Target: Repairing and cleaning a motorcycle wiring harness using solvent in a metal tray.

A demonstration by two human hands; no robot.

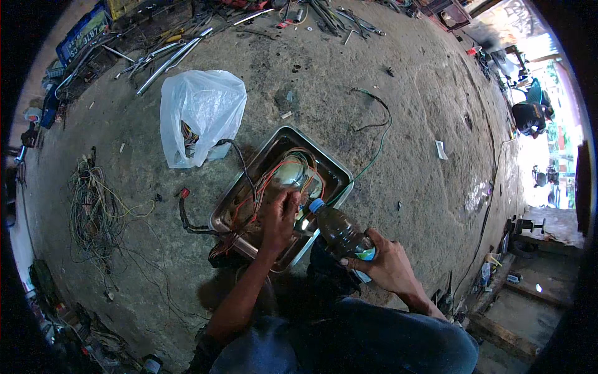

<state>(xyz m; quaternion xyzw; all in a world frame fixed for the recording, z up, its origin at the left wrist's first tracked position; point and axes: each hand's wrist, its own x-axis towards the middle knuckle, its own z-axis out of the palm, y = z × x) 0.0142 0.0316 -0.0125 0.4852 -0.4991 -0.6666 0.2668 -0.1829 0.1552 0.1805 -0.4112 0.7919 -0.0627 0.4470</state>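
Note:
My right hand (pixel 389 267) grips a clear plastic bottle (pixel 341 230) near its base. The bottle has a blue cap, holds dark liquid and lies tilted, with its capped end toward a metal tray (pixel 341 167). Over that tray is my left hand (pixel 280 218), its fingers drawn together; whatever they may hold is hidden. Just beyond the fingertips sits a pale, rounded thing (pixel 290 173) whose kind I cannot make out. Orange, red and other coloured wires (pixel 258 190) loop around it inside the tray. A green wire (pixel 374 163) runs out over the tray's right rim.
A whitish plastic bag (pixel 202 112) with wires inside stands beyond the tray. Tangled wires (pixel 96 212) lie at left. Wrenches and other tools (pixel 171 59) are spread along the far edge. A person (pixel 531 118) is at far right, by wooden steps (pixel 507 336).

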